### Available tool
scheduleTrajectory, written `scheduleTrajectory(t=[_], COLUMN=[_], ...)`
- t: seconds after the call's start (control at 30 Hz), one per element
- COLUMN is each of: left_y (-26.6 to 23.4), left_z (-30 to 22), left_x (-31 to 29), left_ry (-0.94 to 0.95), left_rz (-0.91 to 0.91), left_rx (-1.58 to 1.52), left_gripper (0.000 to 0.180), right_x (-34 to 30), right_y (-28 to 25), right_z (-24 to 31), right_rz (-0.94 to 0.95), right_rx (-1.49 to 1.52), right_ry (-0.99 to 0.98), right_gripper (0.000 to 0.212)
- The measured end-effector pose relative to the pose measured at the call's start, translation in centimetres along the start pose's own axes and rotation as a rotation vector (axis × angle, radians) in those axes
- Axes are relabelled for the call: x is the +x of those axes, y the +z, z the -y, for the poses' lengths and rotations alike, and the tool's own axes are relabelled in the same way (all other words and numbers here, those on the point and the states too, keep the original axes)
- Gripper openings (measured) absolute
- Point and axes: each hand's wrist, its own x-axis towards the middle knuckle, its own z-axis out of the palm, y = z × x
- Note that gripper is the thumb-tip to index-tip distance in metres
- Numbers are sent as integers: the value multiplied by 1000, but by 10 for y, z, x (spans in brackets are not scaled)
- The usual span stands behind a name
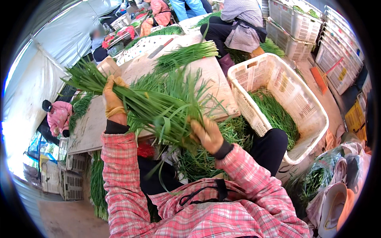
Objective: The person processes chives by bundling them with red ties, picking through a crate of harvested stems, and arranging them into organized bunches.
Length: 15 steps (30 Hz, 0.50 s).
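A big bunch of long green garlic chives (152, 105) is held up slantwise over the near edge of the wooden table. My left hand (112, 99), in a yellowish glove, is closed round the bunch toward its upper left end. At the lower right end, my right hand (208, 135) has its fingers curled into the leaves, gripping some of them; the fingertips are partly hidden and a little blurred. Loose leaves stick out and hang down beside it. Under my hands, more loose chives (198, 158) lie in a heap by my lap.
On the wooden table (89, 123) lie a neat chive bundle (186, 54) and a long flat blade (160, 48). A white plastic crate (313, 115) holding chives stands at my right. Stacked crates (337, 51) and an orange broom (318, 79) are behind it. Several people work nearby.
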Motion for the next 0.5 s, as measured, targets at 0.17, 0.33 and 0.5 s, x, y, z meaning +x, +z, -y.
scheduleTrajectory(t=[0.17,0.33,0.5], left_y=[-61,-64,-58], left_z=[-36,-52,-42], left_x=[17,10,-4], left_ry=[-53,-85,-197], left_rz=[-75,-68,106], left_rx=[-3,-72,-113], left_gripper=[28,33,35], right_x=[-83,-68,20], right_y=[-37,-65,6], right_z=[-98,-50,55], right_rz=[442,603,236], right_rx=[-1111,-1380,-981], right_ry=[-9,251,-604], right_gripper=[19,52,64])
